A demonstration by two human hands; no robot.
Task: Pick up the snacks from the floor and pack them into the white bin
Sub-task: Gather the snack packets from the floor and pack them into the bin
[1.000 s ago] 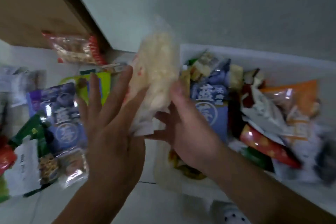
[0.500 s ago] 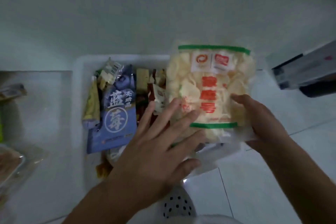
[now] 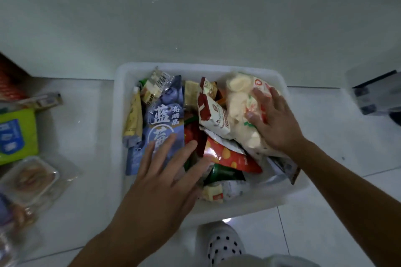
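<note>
The white bin (image 3: 121, 102) stands on the floor against the wall, full of snack packs. A clear bag of pale crackers (image 3: 240, 112) lies in its right side, and my right hand (image 3: 273, 121) presses flat on it with straight fingers. My left hand (image 3: 165, 180) hovers open over the bin's front left, its fingers above a blue blueberry pack (image 3: 162, 115). A red pack (image 3: 230, 156) and a white-and-red pack (image 3: 212, 112) lie in the middle. More snacks remain on the floor at the left: a green pack (image 3: 17, 134) and a clear tray pack (image 3: 30, 178).
A grey wall rises behind the bin. A spotted white slipper (image 3: 221, 243) is just in front of the bin. A dark-and-grey object (image 3: 377, 97) sits at the right edge. More packs lie at the far left, near brown furniture (image 3: 8, 67).
The cracker bag, held up in both hands before, now lies in the bin's right side. My left hand has let go and moved left over the blue pack.
</note>
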